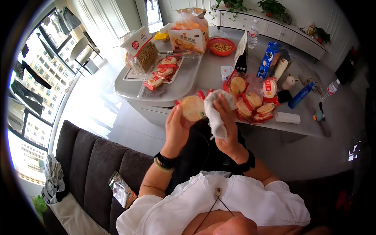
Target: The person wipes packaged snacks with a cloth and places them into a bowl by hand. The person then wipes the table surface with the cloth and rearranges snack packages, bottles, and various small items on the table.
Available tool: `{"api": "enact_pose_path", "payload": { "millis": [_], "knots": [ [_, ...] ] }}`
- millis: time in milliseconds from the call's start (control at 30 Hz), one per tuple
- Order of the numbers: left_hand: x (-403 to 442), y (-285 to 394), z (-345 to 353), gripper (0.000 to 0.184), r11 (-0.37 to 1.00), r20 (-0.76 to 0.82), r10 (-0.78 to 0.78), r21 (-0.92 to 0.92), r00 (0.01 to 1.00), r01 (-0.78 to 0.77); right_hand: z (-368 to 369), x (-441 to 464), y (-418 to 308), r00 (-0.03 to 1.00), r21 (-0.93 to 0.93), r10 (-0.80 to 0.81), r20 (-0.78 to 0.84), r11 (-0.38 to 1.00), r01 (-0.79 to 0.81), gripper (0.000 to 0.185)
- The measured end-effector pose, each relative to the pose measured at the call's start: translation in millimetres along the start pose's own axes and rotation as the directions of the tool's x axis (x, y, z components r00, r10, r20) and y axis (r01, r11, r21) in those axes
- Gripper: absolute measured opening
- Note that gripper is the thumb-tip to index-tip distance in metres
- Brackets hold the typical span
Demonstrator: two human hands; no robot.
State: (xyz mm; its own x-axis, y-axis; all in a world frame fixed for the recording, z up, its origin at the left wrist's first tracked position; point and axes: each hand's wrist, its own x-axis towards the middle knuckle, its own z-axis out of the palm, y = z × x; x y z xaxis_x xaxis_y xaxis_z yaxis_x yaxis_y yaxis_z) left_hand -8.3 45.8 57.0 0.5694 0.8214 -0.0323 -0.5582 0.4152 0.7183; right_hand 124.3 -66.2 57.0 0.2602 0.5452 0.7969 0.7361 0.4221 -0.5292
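Between the fingers of my left hand (175,131) is a wrapped round cracker (192,108) in clear plastic with red ends, held up over my lap. My right hand (228,131) grips a white cloth (213,113), which is right beside the cracker's right edge; whether the two touch is hard to tell. Just beyond my right hand, a red-and-clear bag (247,85) of similar wrapped crackers lies on the table (219,74). More wrapped crackers (164,67) lie in a row on a white tray (177,74) to the left.
Farther back stand a bag of green snacks (145,56), a cookie box (188,40) and a red bowl of nuts (221,47). On the right are a blue box (269,58), a blue bottle (300,95), a water bottle (253,34) and a white roll (288,118). A dark sofa (105,164) is left.
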Motion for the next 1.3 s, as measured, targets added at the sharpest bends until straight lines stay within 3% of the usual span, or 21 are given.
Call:
{"api": "enact_pose_path", "payload": {
  "millis": [100,267,400,500,567,633,700,733,767,867,900,933,967,1000,1033,1100,1133,1167,1200,1267,1300],
  "knots": [
    [-19.6,-34.1,3.5,0.033,0.995,0.023,0.012,-0.097,1.0,-0.01,14.8,5.9,-9.1,0.979,-0.218,0.011,0.205,0.975,0.035,0.058],
    [-23.4,-11.0,7.0,0.033,0.997,0.043,-0.068,-0.037,0.997,0.069,9.5,-26.7,-21.2,0.928,-0.243,-0.16,0.338,0.937,0.25,0.056],
    [-42.9,-29.6,6.7,0.033,0.999,0.073,-0.023,-0.046,0.997,0.026,2.4,-14.7,-4.3,0.992,-0.18,0.032,0.122,0.984,-0.01,0.057],
    [-45.8,-38.7,5.9,0.033,0.998,0.027,0.055,-0.026,0.998,-0.054,3.0,-12.7,-12.5,0.975,-0.162,0.047,0.216,0.987,-0.011,0.058],
    [-39.1,-18.6,2.1,0.033,0.999,0.019,0.03,-0.018,0.999,-0.03,4.6,-31.2,-20.4,0.904,-0.188,-0.185,0.385,0.943,0.273,0.058],
    [-34.6,-14.7,-6.4,0.036,0.996,0.016,0.079,-0.046,0.997,-0.078,-7.2,-37.9,-21.6,0.913,-0.011,-0.093,0.396,0.994,0.106,0.053],
    [-35.4,-8.6,-8.5,0.037,0.992,0.028,0.101,-0.078,0.995,-0.098,-1.1,-49.7,-1.9,0.99,0.227,0.128,0.055,0.964,-0.137,0.042],
    [-36.8,-7.8,-7.5,0.039,0.995,0.023,0.058,-0.081,0.998,-0.056,-8.7,-45.7,-16.1,0.901,0.434,0.431,-0.054,0.822,-0.367,0.036],
    [-38.6,-10.9,-8.5,0.039,0.997,0.057,0.019,-0.082,0.998,-0.014,-17.5,-55.4,1.0,0.75,0.553,0.661,0.019,0.618,-0.559,0.037],
    [-34.8,-36.8,-9.7,0.035,0.999,0.097,-0.04,-0.009,0.994,0.041,-18.8,-55.8,2.1,0.555,0.843,0.789,0.262,0.092,-0.53,0.038],
    [-35.1,-47.0,-3.7,0.03,0.999,0.049,-0.021,0.041,0.999,0.019,-16.2,-61.4,-3.0,0.595,0.767,0.774,0.216,0.243,-0.594,0.039],
    [-30.8,-62.3,-12.1,0.029,0.967,0.023,0.073,0.244,0.997,-0.076,-13.7,-65.2,-10.3,0.633,0.666,0.755,0.17,0.385,-0.639,0.039],
    [-26.3,-76.7,-19.3,0.028,0.885,0.012,0.174,0.437,0.985,-0.162,-13.0,-64.9,-20.5,0.64,0.623,0.753,0.155,0.428,-0.655,0.039],
    [-28.2,-80.8,1.4,0.023,0.829,-0.007,0.36,0.461,0.933,-0.317,-11.2,-65.9,-25.3,0.635,0.649,0.752,0.179,0.394,-0.65,0.037],
    [-27.6,-87.5,3.1,0.021,0.781,-0.023,0.42,0.519,0.907,-0.348,-1.6,-72.8,-23.8,0.669,0.676,0.73,0.136,0.426,-0.602,0.038],
    [-36.0,-90.8,5.0,0.02,0.865,-0.014,0.309,0.42,0.951,-0.275,-3.1,-75.5,-22.7,0.765,0.498,0.623,0.163,0.618,-0.609,0.041],
    [-43.0,-88.3,1.5,0.017,0.952,0.023,0.107,0.287,0.994,-0.109,-1.2,-76.4,-19.3,0.849,0.404,0.512,0.134,0.754,-0.518,0.043],
    [-43.2,-98.1,-2.6,0.019,0.97,0.042,0.123,0.207,0.991,-0.129,-0.7,-73.5,-17.7,0.914,0.311,0.396,0.087,0.861,-0.402,0.045],
    [-47.6,-94.5,-5.8,0.03,0.919,0.117,0.14,0.356,0.983,-0.173,0.3,-68.9,-15.1,0.963,0.209,0.265,0.055,0.94,-0.271,0.046],
    [-50.5,-84.9,-7.5,0.053,0.998,0.147,-0.05,0.056,0.988,0.042,0.1,-62.1,-17.6,0.996,0.045,0.081,0.025,0.996,-0.082,0.054],
    [-52.7,-75.6,-0.2,0.066,0.869,0.191,-0.244,-0.392,0.951,0.302,0.0,-62.8,-17.1,0.996,0.015,0.079,0.039,0.997,-0.079,0.055]
  ]
}}
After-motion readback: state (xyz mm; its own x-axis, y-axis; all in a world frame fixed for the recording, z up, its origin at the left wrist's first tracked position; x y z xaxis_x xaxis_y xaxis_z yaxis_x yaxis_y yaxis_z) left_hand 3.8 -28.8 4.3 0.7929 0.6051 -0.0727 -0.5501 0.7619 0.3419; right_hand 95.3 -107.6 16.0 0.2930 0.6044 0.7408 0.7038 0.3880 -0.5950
